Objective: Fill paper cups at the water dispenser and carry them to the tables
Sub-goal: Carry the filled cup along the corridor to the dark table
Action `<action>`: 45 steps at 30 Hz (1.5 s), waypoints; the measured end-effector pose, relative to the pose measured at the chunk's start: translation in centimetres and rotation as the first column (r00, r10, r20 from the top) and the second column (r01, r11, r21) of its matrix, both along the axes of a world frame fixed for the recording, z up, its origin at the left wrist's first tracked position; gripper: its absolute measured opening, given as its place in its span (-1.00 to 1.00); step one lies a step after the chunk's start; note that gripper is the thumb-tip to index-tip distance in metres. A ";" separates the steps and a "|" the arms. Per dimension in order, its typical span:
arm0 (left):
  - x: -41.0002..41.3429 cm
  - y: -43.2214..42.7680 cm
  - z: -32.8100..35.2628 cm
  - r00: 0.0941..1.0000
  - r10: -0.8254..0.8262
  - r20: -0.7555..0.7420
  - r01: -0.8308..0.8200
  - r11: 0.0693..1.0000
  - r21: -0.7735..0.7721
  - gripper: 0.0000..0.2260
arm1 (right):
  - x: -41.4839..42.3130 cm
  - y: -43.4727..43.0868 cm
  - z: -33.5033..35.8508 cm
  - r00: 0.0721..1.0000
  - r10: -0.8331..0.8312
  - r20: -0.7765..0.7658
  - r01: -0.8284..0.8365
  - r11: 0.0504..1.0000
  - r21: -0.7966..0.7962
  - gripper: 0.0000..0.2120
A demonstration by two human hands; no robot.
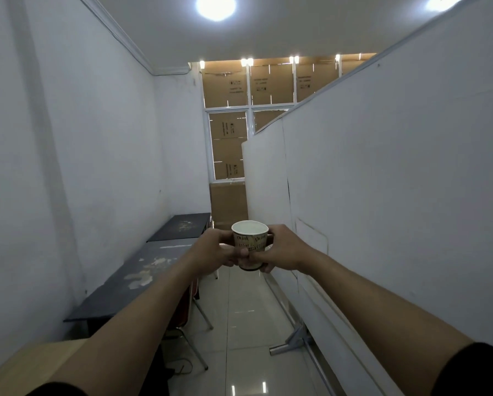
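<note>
Paper cup (250,242) — print apparently "Drink" — in curled grip of left hand (213,250) and right hand (286,250)

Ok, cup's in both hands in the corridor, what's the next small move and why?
Probably ease the paper cup leftward and down toward the dark table. The left hand and right hand both hold it upright over the floor, and that table lies just to their left.

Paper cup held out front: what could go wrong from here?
The white printed paper cup, pinched by left hand and right hand at arm's length, could slosh or buckle if squeezed. The grey metal partition foot juts into the narrow aisle: a trip risk. Spills would slick the glossy tiled floor.
</note>
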State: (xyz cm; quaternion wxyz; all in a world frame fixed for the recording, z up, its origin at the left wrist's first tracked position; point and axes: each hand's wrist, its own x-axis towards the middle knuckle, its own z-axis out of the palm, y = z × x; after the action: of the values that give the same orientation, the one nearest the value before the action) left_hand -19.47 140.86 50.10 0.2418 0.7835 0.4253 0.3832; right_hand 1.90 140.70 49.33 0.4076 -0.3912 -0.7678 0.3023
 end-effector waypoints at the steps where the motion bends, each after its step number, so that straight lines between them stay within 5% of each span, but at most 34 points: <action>1: 0.4 1.6 0.2 1.000 0.006 0.000 -0.006 1.000 0.017 -0.79 | 0.4 1.8 0.2 1.000 0.010 0.004 -0.010 1.000 0.006 -0.60; 25: 2.7 40.6 0.1 0.987 0.017 0.162 0.008 0.988 -0.152 -0.69 | 2.7 41.2 1.1 0.995 0.094 -0.032 -0.096 0.993 -0.067 -0.66; 45: -1.3 74.8 -0.6 0.986 -0.005 0.168 0.038 0.981 -0.192 -0.82 | -1.3 75.7 -0.5 0.998 0.050 -0.040 -0.055 0.991 -0.124 -0.69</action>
State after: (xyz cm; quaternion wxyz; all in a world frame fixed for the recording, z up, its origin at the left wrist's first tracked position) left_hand -20.73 215.65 49.51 0.3558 0.7259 0.4305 0.4015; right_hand 0.64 216.45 48.81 0.3882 -0.3901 -0.7497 0.3674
